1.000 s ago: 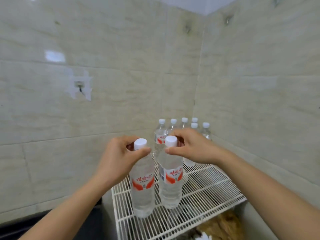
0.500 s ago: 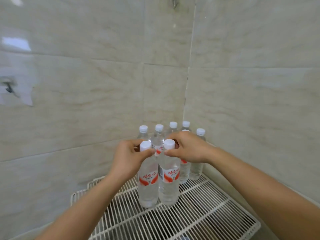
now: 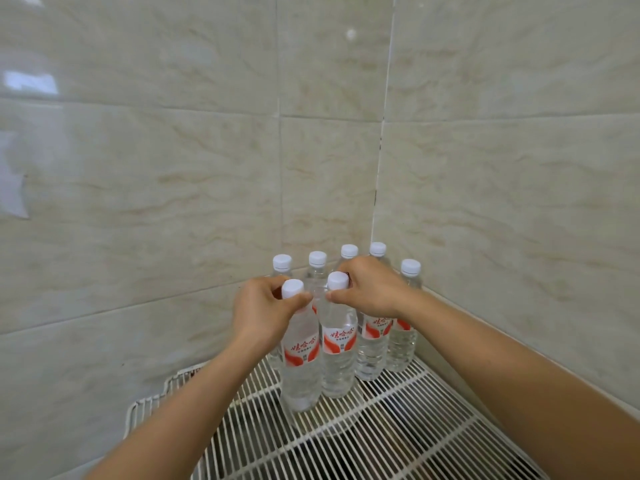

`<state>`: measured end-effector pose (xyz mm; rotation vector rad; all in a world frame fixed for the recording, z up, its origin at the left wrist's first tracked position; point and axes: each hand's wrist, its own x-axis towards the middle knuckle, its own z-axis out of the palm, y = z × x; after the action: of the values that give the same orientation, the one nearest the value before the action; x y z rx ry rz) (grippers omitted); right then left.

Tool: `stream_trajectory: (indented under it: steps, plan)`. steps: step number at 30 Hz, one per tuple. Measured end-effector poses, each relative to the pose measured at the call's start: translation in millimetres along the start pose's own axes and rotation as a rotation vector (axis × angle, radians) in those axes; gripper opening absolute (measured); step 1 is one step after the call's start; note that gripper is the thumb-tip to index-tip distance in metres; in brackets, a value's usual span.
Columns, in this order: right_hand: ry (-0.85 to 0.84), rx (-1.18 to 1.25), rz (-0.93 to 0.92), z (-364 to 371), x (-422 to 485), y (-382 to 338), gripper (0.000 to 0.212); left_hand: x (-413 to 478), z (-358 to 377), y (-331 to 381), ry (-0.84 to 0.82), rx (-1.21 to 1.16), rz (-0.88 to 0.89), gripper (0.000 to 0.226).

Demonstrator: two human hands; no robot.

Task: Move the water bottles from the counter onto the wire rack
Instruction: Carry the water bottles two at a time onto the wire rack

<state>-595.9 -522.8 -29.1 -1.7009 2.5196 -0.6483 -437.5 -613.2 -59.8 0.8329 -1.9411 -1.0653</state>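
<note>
Two clear water bottles with white caps and red-and-white labels stand side by side on the white wire rack [image 3: 398,434]. My left hand [image 3: 263,311] grips the neck of the left bottle [image 3: 300,368]. My right hand [image 3: 372,289] grips the neck of the right bottle [image 3: 338,358]. Behind them several more bottles [image 3: 403,341] of the same kind stand on the rack in the wall corner, partly hidden by my hands.
Beige tiled walls [image 3: 173,185] meet in a corner right behind the bottles. The rack's bare wires stretch toward me on the right. The rack's left rim [image 3: 152,400] sits close to the left wall. The counter is out of view.
Both hands carried the two bottles farther back on the rack, up against the row in the corner. The view tilted and moved closer to the corner.
</note>
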Motion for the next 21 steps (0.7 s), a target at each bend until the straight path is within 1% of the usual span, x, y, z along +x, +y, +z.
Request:
stream_trajectory:
  steps: [4,10,16,21]
  plan:
    - [-0.010,0.000,0.014,1,4,2,0.034,5,3,-4,0.020,0.002,0.002,0.010]
    - [-0.010,-0.071,0.029,1,7,0,0.032,9,9,-8,0.013,0.037,0.043,0.022]
    - [-0.072,-0.115,0.045,-4,3,-4,0.032,6,14,-3,-0.006,0.122,0.081,0.024]
    - [-0.045,-0.076,0.069,0,-1,-4,0.031,-3,17,0,0.037,0.176,0.129,0.022]
